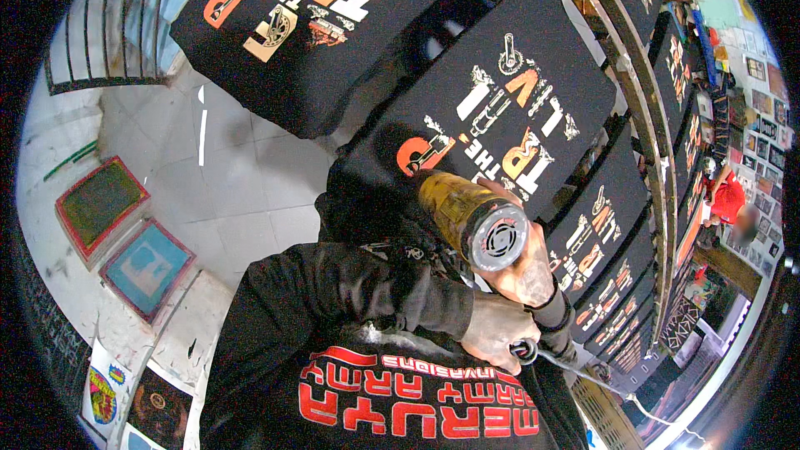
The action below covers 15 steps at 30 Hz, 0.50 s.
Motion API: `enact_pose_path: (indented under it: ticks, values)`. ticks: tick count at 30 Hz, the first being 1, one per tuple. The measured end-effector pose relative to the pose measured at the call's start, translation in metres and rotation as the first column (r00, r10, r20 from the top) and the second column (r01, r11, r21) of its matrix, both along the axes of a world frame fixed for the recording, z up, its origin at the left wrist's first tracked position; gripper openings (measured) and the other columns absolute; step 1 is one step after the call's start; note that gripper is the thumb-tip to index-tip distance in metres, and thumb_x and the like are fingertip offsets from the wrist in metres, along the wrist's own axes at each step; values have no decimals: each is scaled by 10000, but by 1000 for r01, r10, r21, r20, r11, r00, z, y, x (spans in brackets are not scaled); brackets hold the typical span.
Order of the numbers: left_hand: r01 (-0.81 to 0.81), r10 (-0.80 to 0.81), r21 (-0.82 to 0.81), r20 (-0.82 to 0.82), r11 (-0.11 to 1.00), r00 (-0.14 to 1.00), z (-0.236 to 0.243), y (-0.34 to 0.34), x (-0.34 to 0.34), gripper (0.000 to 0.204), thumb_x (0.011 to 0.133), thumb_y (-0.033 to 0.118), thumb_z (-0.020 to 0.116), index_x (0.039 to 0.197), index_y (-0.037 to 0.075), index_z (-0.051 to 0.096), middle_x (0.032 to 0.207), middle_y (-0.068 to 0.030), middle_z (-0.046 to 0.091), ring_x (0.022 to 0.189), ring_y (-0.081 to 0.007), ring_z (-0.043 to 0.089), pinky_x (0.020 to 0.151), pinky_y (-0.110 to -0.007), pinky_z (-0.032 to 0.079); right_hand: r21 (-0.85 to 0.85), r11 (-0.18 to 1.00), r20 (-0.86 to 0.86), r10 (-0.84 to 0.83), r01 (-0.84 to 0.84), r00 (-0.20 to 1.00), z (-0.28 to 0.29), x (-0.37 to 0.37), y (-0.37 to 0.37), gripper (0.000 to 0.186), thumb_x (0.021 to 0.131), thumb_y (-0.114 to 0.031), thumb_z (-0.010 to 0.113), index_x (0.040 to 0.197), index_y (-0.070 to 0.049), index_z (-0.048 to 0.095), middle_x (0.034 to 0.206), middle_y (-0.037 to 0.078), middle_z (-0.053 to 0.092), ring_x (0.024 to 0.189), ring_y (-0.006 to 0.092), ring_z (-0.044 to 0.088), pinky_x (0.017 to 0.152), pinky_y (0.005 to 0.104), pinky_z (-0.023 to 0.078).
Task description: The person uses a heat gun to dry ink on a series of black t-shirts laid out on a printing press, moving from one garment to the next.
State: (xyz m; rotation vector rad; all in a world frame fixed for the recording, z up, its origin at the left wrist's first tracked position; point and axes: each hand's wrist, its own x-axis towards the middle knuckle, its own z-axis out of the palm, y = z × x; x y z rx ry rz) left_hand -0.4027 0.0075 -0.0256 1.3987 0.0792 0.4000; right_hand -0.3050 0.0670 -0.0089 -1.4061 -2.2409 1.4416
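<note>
My right hand (525, 271) grips a yellow and black cylindrical tool (454, 204), apparently a heat gun, with a round silver vented end toward me. Its far end is over a black T-shirt (571, 75) printed in white and orange, lying on a sloping board; whether it touches is hidden. My left hand (500, 337) is closed on a grey cord (575, 367) looped at its fingers, just below my right wrist. The cord runs off to the lower right.
More printed black shirts (333, 50) lie on boards above and in a receding row at right, beside a long rail (658, 158). Framed screens (100, 208) lean against the left wall. A person in red (725, 196) is at the far right.
</note>
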Motion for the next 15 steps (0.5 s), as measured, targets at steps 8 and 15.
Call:
enact_pose_path:
  ticks: [8, 15]
  values:
    - [-27, 28, -39, 33, 999, 999, -3, -6, 3, 308, 810, 294, 730, 955, 42, 629, 800, -149, 669, 789, -329, 674, 674, -449, 493, 31, 996, 30, -85, 84, 996, 3, -8, -3, 806, 713, -114, 776, 1430, -57, 413, 1147, 169, 691, 1052, 293, 690, 922, 372, 547]
    - [-13, 14, 27, -29, 1000, 999, 0, -1, -1, 325, 823, 307, 732, 982, 44, 626, 815, -158, 669, 786, -354, 666, 685, -454, 500, 91, 992, 34, -92, 89, 995, 5, -9, 5, 815, 708, -108, 787, 1434, -70, 417, 1091, 157, 716, 1026, 281, 704, 898, 378, 561]
